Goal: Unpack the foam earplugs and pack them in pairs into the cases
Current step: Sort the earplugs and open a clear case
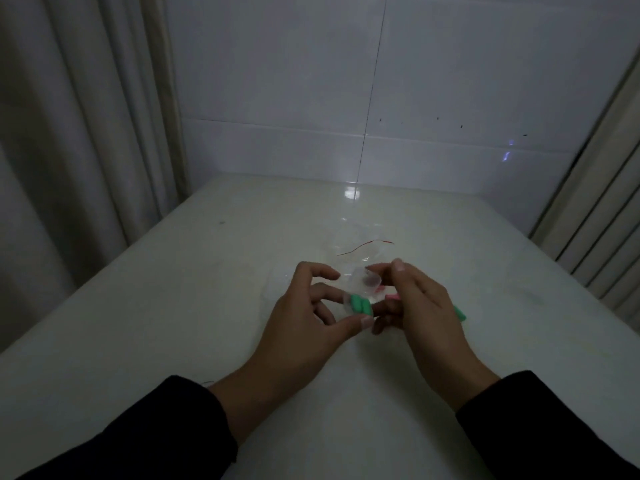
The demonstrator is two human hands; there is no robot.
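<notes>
Green foam earplugs (361,305), two side by side, sit in a clear plastic case (363,289) held between both hands above the pale bench (180,306). The left hand (304,323) has its thumb under the pair and its fingers curled over the case's near left edge, so its grip is narrow and closed on the case. The right hand (422,306) meets it from the other side; its thumb reaches over the case's raised clear lid, and its grip also holds the case, though the exact contact of its fingers is hidden behind the hand. A pink earplug (393,297) shows just right of the green pair, against the right hand's fingers; whether it is in the case or pinched by them cannot be told. Another green earplug (460,314) pokes out beyond the right hand's far edge, low on the bench side. Past the grip, further from the person, lies a crumpled clear plastic bag (356,244) with a thin red strip (363,247) across it. Both wrists wear dark sleeves (156,431).
</notes>
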